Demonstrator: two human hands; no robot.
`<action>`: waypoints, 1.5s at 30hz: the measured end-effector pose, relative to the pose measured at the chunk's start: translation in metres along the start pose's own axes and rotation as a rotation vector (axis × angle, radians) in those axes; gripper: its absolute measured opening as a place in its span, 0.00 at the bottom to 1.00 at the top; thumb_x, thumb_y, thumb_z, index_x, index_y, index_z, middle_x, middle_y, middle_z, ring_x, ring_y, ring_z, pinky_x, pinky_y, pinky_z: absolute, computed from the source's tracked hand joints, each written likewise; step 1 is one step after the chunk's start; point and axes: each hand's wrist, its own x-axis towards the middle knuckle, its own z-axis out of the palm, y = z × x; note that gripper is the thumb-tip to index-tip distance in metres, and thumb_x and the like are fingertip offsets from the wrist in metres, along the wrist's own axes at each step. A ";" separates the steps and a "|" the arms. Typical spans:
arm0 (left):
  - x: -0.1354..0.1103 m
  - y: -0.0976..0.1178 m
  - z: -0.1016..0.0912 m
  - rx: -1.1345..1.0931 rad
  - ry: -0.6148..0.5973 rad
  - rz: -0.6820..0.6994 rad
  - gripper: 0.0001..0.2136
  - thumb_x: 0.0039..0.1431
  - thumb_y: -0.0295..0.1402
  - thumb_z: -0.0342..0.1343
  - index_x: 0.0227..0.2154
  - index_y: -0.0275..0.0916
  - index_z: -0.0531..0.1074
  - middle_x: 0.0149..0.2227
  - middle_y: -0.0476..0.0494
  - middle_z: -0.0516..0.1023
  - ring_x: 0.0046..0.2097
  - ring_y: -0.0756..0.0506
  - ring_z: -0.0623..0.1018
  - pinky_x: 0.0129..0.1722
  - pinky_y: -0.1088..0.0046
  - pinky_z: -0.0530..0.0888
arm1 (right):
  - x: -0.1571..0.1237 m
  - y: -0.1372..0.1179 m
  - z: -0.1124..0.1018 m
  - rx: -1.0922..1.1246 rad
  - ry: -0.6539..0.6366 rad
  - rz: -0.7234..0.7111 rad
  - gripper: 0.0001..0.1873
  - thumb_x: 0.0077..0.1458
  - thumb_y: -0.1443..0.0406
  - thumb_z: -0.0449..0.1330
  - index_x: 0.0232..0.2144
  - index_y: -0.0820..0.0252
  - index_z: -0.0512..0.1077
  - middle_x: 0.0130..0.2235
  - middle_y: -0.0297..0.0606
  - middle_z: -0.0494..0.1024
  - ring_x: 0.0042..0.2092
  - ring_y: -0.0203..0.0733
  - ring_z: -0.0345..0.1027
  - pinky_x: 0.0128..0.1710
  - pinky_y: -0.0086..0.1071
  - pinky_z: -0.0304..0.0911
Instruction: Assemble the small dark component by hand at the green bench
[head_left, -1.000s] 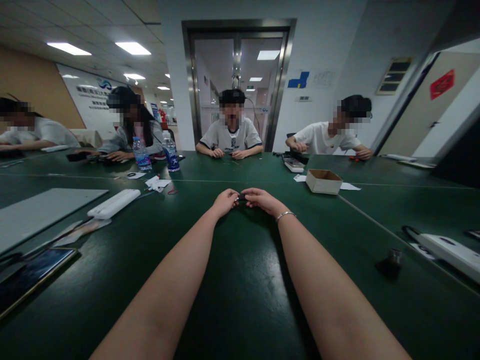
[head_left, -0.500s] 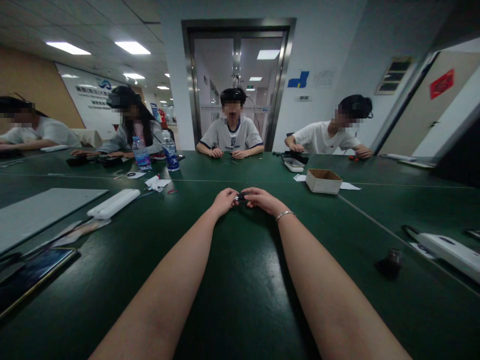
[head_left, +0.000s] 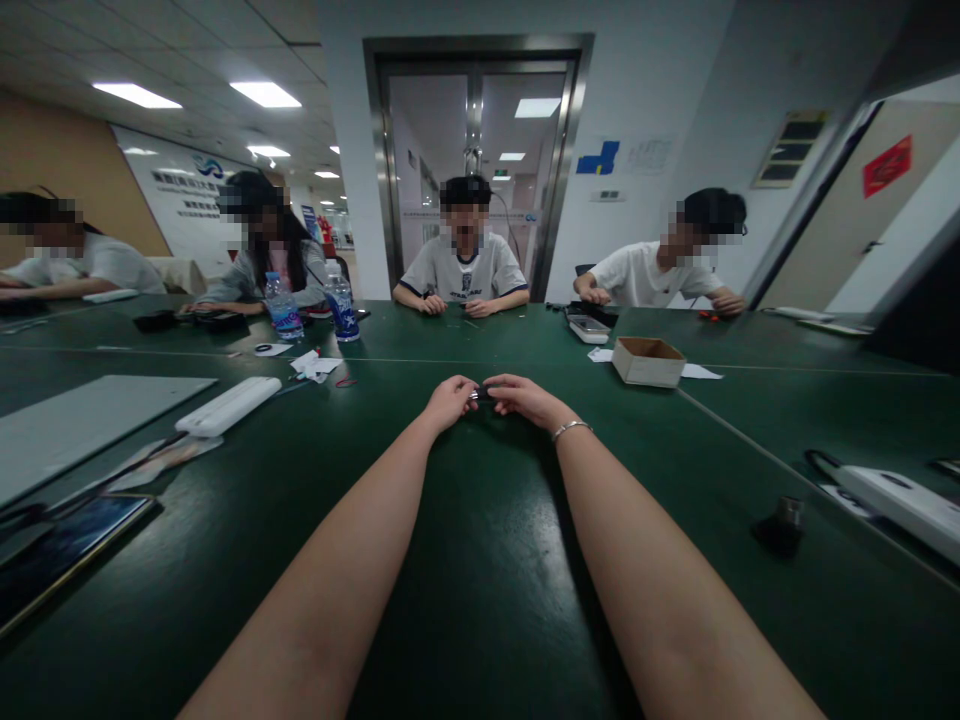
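My left hand (head_left: 451, 402) and my right hand (head_left: 526, 398) meet above the green table (head_left: 480, 560), arms stretched forward. Between their fingertips is a small black and silver object (head_left: 482, 394), too small and partly hidden to name. My left fingers pinch its silver end, while the fingers of my right hand close on its dark end. A bracelet (head_left: 571, 430) circles my right wrist. Off to the right of my right arm lies a small black piece with a shiny metallic end (head_left: 780, 528).
A white power strip (head_left: 229, 406), a grey board (head_left: 97, 430) and a phone (head_left: 75, 545) lie to the left. Two bottles (head_left: 341, 310) stand farther back. At the right are an open box (head_left: 648, 362) and a white device (head_left: 904, 508). Several people sit across the table.
My hands and the small object stay almost still. At the far left, a seated person's hand has drawn back slightly from the dark items on the table.
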 end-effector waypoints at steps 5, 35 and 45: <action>0.000 0.000 0.000 0.014 0.000 0.004 0.07 0.58 0.31 0.48 0.33 0.34 0.68 0.19 0.50 0.70 0.19 0.54 0.65 0.20 0.80 0.62 | 0.002 0.001 0.000 -0.053 0.010 0.012 0.02 0.55 0.69 0.58 0.31 0.66 0.70 0.24 0.36 0.73 0.21 0.28 0.64 0.19 0.19 0.63; 0.002 -0.003 0.000 0.036 -0.012 0.016 0.09 0.58 0.32 0.46 0.34 0.33 0.68 0.19 0.50 0.70 0.19 0.55 0.65 0.19 0.81 0.62 | 0.003 0.003 -0.003 -0.021 -0.015 -0.006 0.08 0.53 0.75 0.57 0.36 0.63 0.71 0.28 0.34 0.74 0.22 0.28 0.66 0.21 0.19 0.64; 0.002 -0.003 0.000 0.039 -0.005 0.001 0.08 0.57 0.33 0.48 0.34 0.34 0.69 0.19 0.50 0.70 0.19 0.55 0.65 0.19 0.81 0.61 | 0.004 0.005 -0.003 -0.051 -0.018 -0.013 0.03 0.56 0.71 0.57 0.33 0.65 0.71 0.27 0.36 0.75 0.21 0.28 0.65 0.21 0.18 0.64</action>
